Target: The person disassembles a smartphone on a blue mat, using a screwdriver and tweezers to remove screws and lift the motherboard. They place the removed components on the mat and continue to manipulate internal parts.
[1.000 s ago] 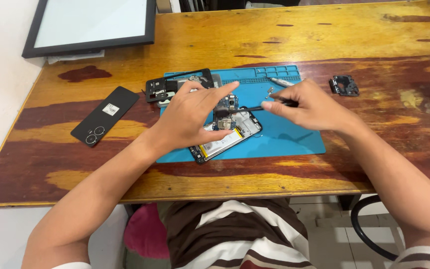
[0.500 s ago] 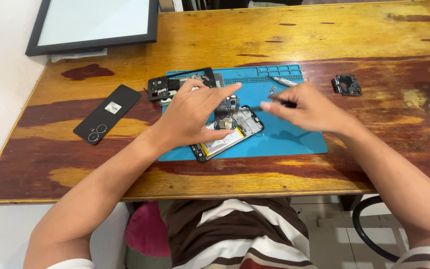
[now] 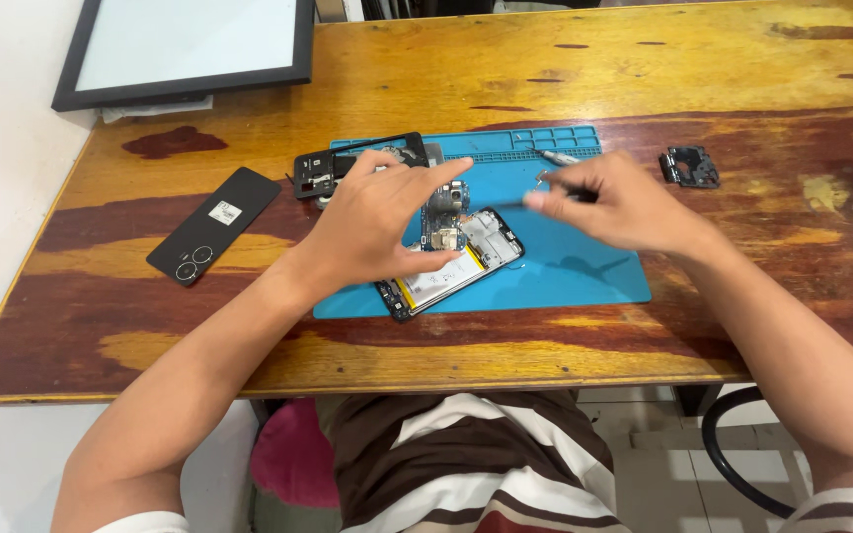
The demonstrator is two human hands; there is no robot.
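Lifted slightly now, his left hand hovers spread-fingered over the opened phone while his right hand pinches a thin tool; steady tip needed.

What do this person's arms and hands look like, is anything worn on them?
Both forearms are bare from wrist to above the elbow. The left hand and right hand show no gloves, and no rings, watch or bands can be made out, though the right hand is motion-blurred. At the bottom corners, short sleeves appear: a pale one on the left arm, a white-and-brown striped one on the right, matching the striped shirt.
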